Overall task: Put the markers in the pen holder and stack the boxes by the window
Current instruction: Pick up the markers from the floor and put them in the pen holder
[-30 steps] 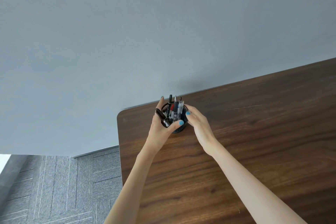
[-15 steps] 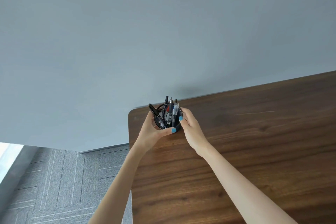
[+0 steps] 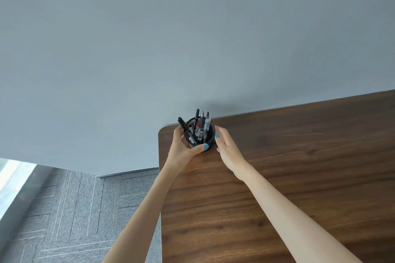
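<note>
A black mesh pen holder stands at the far left corner of the dark wooden desk, close to the wall. Several markers and pens stick up out of it, one black marker leaning out to the left. My left hand wraps around the holder's left side, thumb across its front. My right hand lies against the holder's right side with the fingers curved around it. No boxes are in view.
A plain grey wall rises right behind the desk. Grey carpet tiles cover the floor to the left of the desk's left edge. A bright window strip shows at the far left.
The holder, held between both hands, has slid toward the desk's far left corner. The window strip has come into view at the left.
</note>
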Demonstrator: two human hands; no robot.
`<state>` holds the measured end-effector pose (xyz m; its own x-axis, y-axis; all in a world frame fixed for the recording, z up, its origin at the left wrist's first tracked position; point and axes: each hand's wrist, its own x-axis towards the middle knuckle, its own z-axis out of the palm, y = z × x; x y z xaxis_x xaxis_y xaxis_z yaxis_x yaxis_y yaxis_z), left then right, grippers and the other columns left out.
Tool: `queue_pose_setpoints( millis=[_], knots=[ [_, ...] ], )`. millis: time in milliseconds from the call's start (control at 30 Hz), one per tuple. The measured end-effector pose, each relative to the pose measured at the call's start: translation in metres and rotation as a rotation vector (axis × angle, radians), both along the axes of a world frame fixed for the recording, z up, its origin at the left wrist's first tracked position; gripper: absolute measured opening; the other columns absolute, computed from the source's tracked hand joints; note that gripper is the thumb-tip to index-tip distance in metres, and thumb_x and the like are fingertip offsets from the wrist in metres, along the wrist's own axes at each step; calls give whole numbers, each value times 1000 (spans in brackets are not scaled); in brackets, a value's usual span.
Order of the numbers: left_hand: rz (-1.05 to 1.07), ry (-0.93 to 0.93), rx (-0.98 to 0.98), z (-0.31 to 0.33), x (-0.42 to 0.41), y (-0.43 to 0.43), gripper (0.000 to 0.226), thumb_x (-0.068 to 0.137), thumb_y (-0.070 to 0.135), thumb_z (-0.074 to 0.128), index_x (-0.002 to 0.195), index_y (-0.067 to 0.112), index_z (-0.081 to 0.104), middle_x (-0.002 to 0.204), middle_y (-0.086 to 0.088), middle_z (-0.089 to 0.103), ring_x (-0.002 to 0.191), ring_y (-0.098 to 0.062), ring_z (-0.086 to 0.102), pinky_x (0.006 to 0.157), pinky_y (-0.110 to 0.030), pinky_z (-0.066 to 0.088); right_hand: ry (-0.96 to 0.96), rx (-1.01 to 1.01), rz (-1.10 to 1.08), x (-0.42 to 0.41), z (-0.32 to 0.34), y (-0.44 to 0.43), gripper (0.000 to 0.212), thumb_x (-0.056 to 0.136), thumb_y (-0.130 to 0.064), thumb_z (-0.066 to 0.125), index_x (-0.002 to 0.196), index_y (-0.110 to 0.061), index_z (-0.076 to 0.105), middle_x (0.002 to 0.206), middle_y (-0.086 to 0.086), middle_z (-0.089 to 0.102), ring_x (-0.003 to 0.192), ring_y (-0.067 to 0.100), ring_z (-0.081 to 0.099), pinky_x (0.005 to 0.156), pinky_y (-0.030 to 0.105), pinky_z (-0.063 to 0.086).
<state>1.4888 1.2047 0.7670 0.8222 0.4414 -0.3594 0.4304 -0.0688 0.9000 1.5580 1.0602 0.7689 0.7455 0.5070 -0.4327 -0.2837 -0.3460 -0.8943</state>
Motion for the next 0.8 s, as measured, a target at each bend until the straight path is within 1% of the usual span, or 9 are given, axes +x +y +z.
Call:
queue_pose_setpoints(
  millis=[167,267,333,400,467,533,600,733,800],
  knots=[
    [68,-28,51,11,-26,1,87,68,27,83,139,21,33,138,6,44,127,-10,46,102,-36,45,-4,-64,-80,-31,0,-12,38,102,-13,34,139,-19,39,143,-3,44,130,12,43,111,38,36],
    [98,-38,48,18,-49,0,70,79,11,77,136,13,36,132,0,47,119,-12,50,82,-18,51,-67,-114,-160,-55,2,-15,33,98,-8,42,130,-14,48,133,1,53,117,13,51,103,37,44],
    [102,-24,34,22,-64,-1,58,83,6,70,132,10,41,126,-2,52,112,-14,54,72,-13,51,-142,-153,-227,-73,5,-16,31,93,-3,47,122,-13,54,125,1,59,107,13,56,96,31,47],
    [95,-10,16,25,-81,0,46,85,5,67,126,11,48,121,-3,58,110,-17,58,79,-22,52,-180,-171,-270,-94,11,-16,30,90,0,49,116,-12,58,119,0,61,101,13,58,90,26,46],
    [57,1,3,30,-97,1,35,86,7,66,118,13,54,114,-1,63,110,-19,60,86,-33,52,-180,-165,-295,-115,18,-16,28,89,1,50,111,-12,61,113,0,64,99,13,59,89,29,49],
    [6,-5,-24,39,-116,2,27,88,7,64,113,12,57,109,-1,66,101,-17,62,79,-29,51,-187,-150,-304,-139,26,-16,25,88,1,50,102,-13,64,103,-2,66,97,14,61,89,37,53],
    [-57,-16,-44,49,-138,1,22,89,4,61,111,8,59,106,-2,65,90,-14,61,69,-21,49,-202,-142,-310,-166,37,-17,25,86,2,49,95,-14,66,96,-2,67,93,16,64,86,39,55],
    [-162,-25,-74,64,-189,-4,18,89,2,60,107,5,61,95,1,66,83,-13,62,66,-20,48,-198,-105,-372,-223,58,-20,24,85,6,47,89,-7,66,91,12,69,82,23,68,74,40,56],
    [-208,-22,-97,67,-214,-9,15,90,3,60,105,5,61,90,3,66,78,-10,63,65,-19,48,-198,-77,-409,-251,66,-24,22,84,7,48,89,-4,66,89,14,68,79,23,66,72,39,56]
  ],
)
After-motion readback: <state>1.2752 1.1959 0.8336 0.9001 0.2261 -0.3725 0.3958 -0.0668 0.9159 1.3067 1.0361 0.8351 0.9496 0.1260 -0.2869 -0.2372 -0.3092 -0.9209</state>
